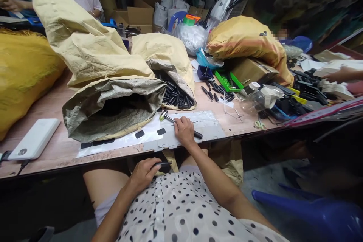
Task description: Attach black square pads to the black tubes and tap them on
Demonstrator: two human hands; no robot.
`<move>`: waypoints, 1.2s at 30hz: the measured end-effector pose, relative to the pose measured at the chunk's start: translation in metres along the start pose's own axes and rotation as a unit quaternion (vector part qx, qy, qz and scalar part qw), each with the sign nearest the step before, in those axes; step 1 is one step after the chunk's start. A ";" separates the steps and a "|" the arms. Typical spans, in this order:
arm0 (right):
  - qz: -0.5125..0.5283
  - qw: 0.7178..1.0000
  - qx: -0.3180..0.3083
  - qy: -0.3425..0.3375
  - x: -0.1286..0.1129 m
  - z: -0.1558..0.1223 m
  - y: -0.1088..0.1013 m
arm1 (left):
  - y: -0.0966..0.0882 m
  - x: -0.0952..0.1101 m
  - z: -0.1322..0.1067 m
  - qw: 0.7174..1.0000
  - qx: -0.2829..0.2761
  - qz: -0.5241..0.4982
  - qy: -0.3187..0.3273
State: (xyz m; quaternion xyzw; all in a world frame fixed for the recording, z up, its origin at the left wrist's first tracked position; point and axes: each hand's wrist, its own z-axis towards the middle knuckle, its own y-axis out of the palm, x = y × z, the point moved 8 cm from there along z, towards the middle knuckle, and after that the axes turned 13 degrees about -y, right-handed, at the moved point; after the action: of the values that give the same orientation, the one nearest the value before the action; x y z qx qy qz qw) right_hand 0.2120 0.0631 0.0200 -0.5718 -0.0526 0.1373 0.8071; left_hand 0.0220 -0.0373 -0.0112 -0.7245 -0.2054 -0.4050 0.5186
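My right hand [185, 130] is closed around the dark handle of a small hammer [169, 117], which lies along a grey-white board [208, 123] at the table's front edge. The hammer's metal head, with a yellow-green face, points to the left. Low over my lap, my left hand [144, 172] pinches a slim black rod-like piece [163, 163]; its exact kind I cannot make out. Beyond the hammer, an open paper sack [172, 49] spills many similar black pieces [177, 94]. A larger sack [113, 83] lies with its mouth facing me, its inside dark.
A white power bank [35, 138] with cables sits at the left. Loose black parts, a green tray [228, 80], a clear jar [255, 100] and scissors [260, 124] are at the right. A yellow sack [249, 39] rests on a carton. A blue stool [320, 215] stands lower right. Other people work nearby.
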 end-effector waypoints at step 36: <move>-0.008 1.000 -0.001 0.001 -0.002 0.002 -0.001 | -0.150 -0.022 0.121 0.931 0.330 0.109 -0.112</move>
State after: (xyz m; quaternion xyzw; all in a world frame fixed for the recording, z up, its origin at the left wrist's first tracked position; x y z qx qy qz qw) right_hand 0.2098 0.0639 0.0221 -0.5722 -0.0571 0.1301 0.8077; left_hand -0.0535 0.1328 0.0433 -0.5705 -0.3041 -0.1719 0.7433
